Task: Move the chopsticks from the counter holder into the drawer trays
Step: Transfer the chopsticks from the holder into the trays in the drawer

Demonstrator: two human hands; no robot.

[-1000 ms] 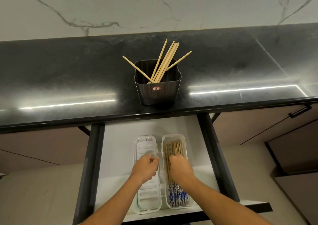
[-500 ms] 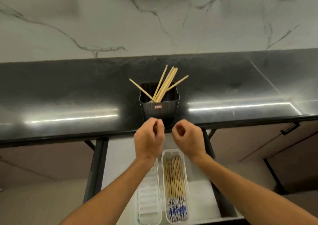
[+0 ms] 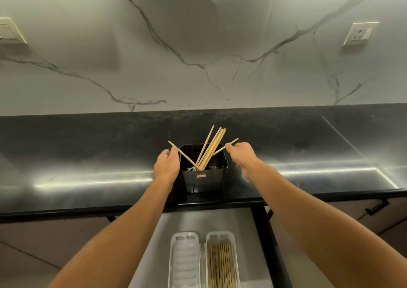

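Holder: a dark ribbed holder stands on the black table, near its front edge and directly above the open drawer.
Chopsticks: pale wooden chopsticks lean in the holder. Most form a bunch tilting to the right; one stray stick slants left and another stray slants right.
Left hand: the left hand is beside the holder's left wall, fingers loosely curled at the left stray. Contact cannot be confirmed.
Right hand: the right hand has its fingertips at the right stray's upper end. A closed pinch cannot be confirmed.
Trays: two white trays sit side by side in the drawer. The left tray looks empty; the right tray already holds chopsticks laid lengthwise.
Handling: the sticks are likely light, stiff and smooth, so they may slip or scatter.
Grip point: pinch near the upper ends and lift along the lean.
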